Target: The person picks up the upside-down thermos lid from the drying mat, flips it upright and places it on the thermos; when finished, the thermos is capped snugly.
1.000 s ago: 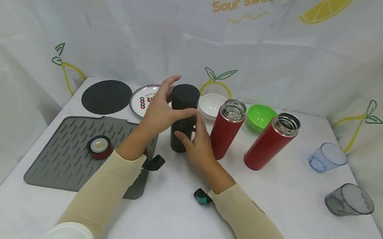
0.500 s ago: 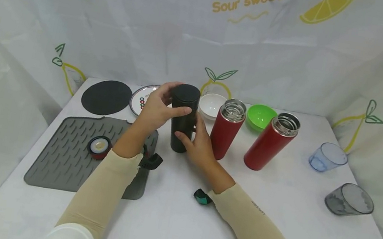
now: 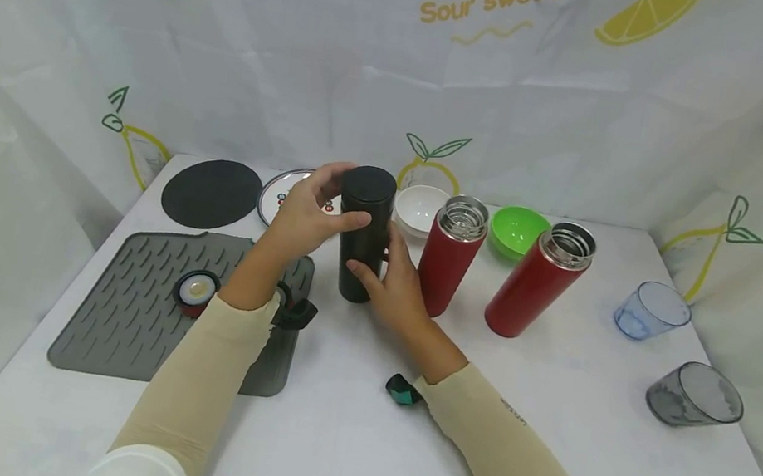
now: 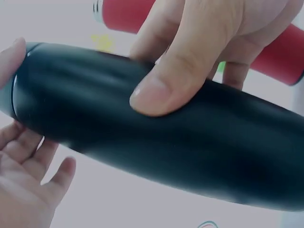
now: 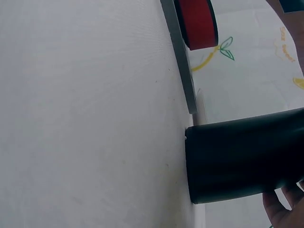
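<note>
A black thermos flask (image 3: 359, 247) stands upright on the table between my hands. My left hand (image 3: 299, 220) is at its top, with the thumb across the front just under the black lid (image 3: 369, 185) and the fingers reaching behind. In the left wrist view the left fingers (image 4: 33, 152) curl at the lid end, by the seam. Lower down, my right hand (image 3: 399, 287) grips the body from the right, its thumb lying across the front. The right wrist view shows the flask's base (image 5: 213, 164) at the table surface.
Two red thermos flasks (image 3: 448, 270) (image 3: 535, 293) stand without lids on the right. A grey drying mat (image 3: 126, 313) bears a red-and-black lid (image 3: 196, 291). Behind are a white bowl (image 3: 420, 207), green bowl (image 3: 517, 231), plate (image 3: 269, 202) and black round mat (image 3: 210, 193). Two glasses (image 3: 649, 312) (image 3: 696, 398) stand far right.
My left hand has turned at the flask's top: the raised fingers have lowered around the lid, and the wrist and thumb have shifted left. The right hand and flask have stayed in place.
</note>
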### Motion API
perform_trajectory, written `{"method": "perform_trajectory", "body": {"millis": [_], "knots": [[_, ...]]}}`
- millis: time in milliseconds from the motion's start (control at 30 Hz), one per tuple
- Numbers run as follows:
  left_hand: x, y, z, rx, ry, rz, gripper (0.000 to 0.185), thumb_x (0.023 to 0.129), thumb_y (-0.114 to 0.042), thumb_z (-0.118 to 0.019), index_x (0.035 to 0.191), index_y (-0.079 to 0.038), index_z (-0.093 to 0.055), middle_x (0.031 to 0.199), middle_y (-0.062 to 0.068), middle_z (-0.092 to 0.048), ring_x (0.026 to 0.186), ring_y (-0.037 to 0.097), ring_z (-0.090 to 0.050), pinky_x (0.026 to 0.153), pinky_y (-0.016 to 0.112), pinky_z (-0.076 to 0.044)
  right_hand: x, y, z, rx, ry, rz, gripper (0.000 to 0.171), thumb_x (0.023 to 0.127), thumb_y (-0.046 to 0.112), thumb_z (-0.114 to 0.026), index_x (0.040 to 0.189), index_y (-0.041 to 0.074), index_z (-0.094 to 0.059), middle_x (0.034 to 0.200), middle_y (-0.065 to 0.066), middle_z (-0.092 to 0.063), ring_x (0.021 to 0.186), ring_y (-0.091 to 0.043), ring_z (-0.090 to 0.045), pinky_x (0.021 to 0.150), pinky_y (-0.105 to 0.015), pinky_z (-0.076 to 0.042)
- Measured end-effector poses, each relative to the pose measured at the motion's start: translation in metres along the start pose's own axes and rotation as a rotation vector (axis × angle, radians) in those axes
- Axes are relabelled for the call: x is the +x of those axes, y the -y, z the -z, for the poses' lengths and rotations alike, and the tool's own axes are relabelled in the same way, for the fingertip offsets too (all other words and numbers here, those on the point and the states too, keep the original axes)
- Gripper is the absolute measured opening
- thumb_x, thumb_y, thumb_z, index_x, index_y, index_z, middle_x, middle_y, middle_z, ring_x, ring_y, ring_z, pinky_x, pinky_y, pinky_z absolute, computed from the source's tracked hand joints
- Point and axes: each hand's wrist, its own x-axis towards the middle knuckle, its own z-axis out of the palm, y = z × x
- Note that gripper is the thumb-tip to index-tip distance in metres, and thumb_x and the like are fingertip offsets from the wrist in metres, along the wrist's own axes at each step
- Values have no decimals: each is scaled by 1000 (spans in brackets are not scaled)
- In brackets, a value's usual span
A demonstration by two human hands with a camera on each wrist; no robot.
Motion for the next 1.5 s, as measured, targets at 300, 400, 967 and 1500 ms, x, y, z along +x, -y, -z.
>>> {"method": "perform_trajectory", "body": {"millis": [300,400,967,1500], "knots": [[1,7,10,-91,119,-121,66,90,-19,-72,147,-6,-41,137,11,-53,127,20,-49,106,41,-37,2,3,2,14,13,-1,83,90,39,-69,154,23,-18,147,-1,-39,130,-16,-42,103,-39,-42],[-5,5,14,53,130,-100,62,94,-31,-67,148,-12,-41,137,5,-53,126,16,-49,106,36,-38,1,5,4,20,25,-17,84,89,36,-71,154,23,-19,147,-1,-39,132,-16,-41,103,-39,-41],[-125,45,127,780,259,288,75,86,-42,-73,142,-2,-45,142,20,-47,129,40,-43,101,58,-36,-60,15,47,-159,82,90,67,86,19,-75,144,13,-41,140,-3,-50,124,-22,-51,94,-47,-48],[-141,58,125,773,171,307,79,75,-24,-84,138,4,-45,133,26,-48,119,42,-48,94,59,-42,-77,11,55,-74,142,197,56,87,14,-74,137,10,-51,126,-8,-61,112,-23,-59,89,-48,-51]]}}
